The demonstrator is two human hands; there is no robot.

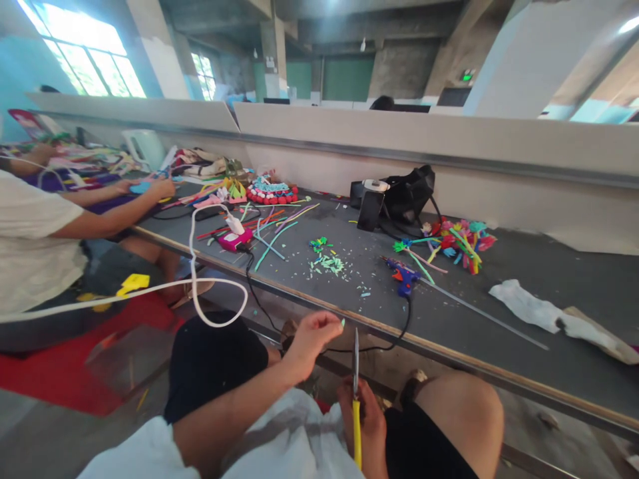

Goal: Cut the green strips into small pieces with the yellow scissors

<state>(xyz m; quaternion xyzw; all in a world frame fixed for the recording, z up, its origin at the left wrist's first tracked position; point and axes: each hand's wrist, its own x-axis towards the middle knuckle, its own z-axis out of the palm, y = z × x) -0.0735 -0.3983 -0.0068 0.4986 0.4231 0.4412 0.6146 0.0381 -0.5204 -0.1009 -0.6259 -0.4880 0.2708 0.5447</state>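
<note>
My left hand (pixel 314 338) is raised just before the table's front edge, thumb and fingers pinched together. A tiny pale green piece (pixel 343 322) shows at its fingertips; what it is cut from I cannot make out. Lower and to the right, my right hand (pixel 372 419) is closed around scissors with yellow handles (pixel 357 432). Their blades (pixel 356 359) point upward, look closed, and stay apart from the left hand. On the table beyond lie a scatter of pale green clippings (pixel 332 265) and a small clump of dark green bits (pixel 318 245).
A blue glue gun (pixel 403 276) trails its cable over the table edge. Fuzzy coloured stems (pixel 272 246) lie left of the clippings, near a pink power strip (pixel 234 239). A white cable (pixel 219 283) loops in the air. A co-worker's hands (pixel 150 189) work at left.
</note>
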